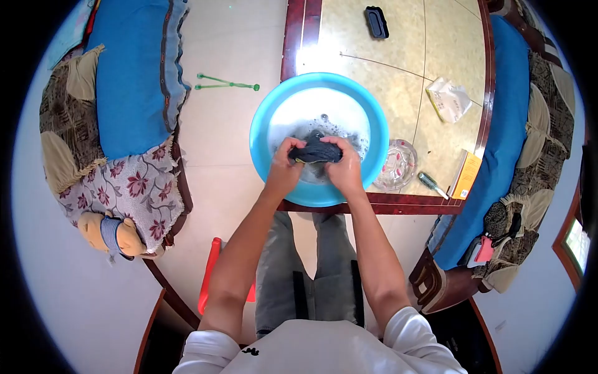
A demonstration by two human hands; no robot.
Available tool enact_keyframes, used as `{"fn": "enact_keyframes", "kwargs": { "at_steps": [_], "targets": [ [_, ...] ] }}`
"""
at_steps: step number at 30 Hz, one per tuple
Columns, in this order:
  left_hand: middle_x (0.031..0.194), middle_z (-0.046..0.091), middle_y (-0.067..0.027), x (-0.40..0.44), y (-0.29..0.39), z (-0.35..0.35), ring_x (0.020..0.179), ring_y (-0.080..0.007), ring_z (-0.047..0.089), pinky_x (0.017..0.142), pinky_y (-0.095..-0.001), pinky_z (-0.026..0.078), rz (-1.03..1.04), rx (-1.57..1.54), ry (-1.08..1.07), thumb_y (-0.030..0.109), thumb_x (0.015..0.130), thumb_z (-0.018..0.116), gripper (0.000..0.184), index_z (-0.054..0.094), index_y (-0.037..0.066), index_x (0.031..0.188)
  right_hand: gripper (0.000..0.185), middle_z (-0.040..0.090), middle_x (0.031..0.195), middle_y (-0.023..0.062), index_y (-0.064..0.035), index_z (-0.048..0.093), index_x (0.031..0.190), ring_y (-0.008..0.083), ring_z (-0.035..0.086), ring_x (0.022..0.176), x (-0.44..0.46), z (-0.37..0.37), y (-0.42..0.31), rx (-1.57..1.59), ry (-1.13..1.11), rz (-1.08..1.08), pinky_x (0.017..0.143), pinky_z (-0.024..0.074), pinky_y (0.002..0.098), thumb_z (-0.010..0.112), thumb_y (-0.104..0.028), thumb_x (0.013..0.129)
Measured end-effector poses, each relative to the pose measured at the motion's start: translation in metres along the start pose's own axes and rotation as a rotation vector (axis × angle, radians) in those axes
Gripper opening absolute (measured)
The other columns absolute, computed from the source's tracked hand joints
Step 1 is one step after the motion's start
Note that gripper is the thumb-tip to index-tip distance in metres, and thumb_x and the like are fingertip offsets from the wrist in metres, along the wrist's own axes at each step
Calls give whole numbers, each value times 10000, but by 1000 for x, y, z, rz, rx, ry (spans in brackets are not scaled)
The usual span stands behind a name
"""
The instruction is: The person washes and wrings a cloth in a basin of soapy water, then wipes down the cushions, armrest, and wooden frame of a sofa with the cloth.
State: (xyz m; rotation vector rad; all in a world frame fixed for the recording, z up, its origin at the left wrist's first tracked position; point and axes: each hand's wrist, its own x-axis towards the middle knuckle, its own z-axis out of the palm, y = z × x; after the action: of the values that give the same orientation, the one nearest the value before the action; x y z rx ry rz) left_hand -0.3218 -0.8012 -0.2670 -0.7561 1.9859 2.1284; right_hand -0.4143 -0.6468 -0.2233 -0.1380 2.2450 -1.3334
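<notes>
A blue basin (258, 134) of sudsy water stands at the table's left front corner. Over the water, inside the rim, a dark wet cloth (317, 151) is bunched between both hands. My left hand (288, 161) grips its left end, fingers curled round it. At the right end my right hand (344, 163) is closed on the same cloth. Foam and bubbles float around the cloth, mostly beyond it.
On the table (380, 68) are a black tray (377, 22), a white packet (448, 100), a glass dish (398, 165), a hairbrush (432, 185) and a yellow box (466, 176). A red stool (210, 274) stands below left; sofas flank both sides.
</notes>
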Motion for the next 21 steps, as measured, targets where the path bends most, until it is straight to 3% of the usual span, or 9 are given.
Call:
{"fn": "enact_keyframes", "kwargs": {
  "at_steps": [4,7,10,11,13,15,18,21],
  "targets": [
    [1396,523,-133,-5,45,-1,1348,-248,498,1114,-364,419,-19,244,-259,10,773,800,840,370,89,1491,547,655,1113,122,-61,683,1103,300,647,1087,0,-5,-2,170,-53,21,979,502,362,604,188,624],
    [1483,459,-143,-5,59,13,1430,-264,416,1157,-411,385,-31,51,-307,128,702,927,1122,226,105,1578,537,630,1145,87,-54,651,1143,262,631,1104,-4,-5,-7,457,-113,42,991,504,358,559,161,659],
    [1440,504,-151,6,43,27,1359,-259,490,1124,-406,415,43,-46,-217,246,624,994,1155,300,100,1534,541,592,1194,71,-55,595,1227,238,594,1154,-4,-15,-18,947,-186,234,1020,492,361,506,89,713],
    [1424,514,-144,10,37,28,1342,-248,501,1114,-401,425,38,-42,-217,239,621,995,1131,319,97,1517,547,578,1212,68,-57,574,1258,232,579,1175,-5,-18,-19,1143,-210,330,1032,486,362,488,63,731],
    [1392,535,-132,18,34,26,1308,-227,522,1093,-391,446,26,-32,-216,226,615,995,1085,358,91,1482,530,566,1268,115,-56,532,1310,252,543,1228,-5,-19,-22,1194,-178,293,1076,444,371,515,-36,781],
    [1253,578,-95,25,31,25,1172,-201,576,1021,-361,481,112,-35,-193,158,610,976,938,433,97,1372,518,572,1306,152,-49,532,1313,289,532,1260,-6,-27,-20,1376,-201,354,1112,417,387,556,-72,796],
    [1146,571,-52,33,48,19,1078,-174,573,952,-348,487,203,-13,-223,76,622,932,790,472,102,1264,489,628,1223,141,-14,524,1322,296,548,1234,-4,-33,-23,1395,-199,321,1131,379,400,604,-145,857],
    [1196,583,-71,38,55,21,1148,-207,596,985,-340,483,158,33,-316,33,656,908,785,467,104,1302,420,636,1153,97,-21,539,1303,229,565,1151,4,-40,-21,1248,-198,317,1069,400,362,634,-164,919]
  ]
}}
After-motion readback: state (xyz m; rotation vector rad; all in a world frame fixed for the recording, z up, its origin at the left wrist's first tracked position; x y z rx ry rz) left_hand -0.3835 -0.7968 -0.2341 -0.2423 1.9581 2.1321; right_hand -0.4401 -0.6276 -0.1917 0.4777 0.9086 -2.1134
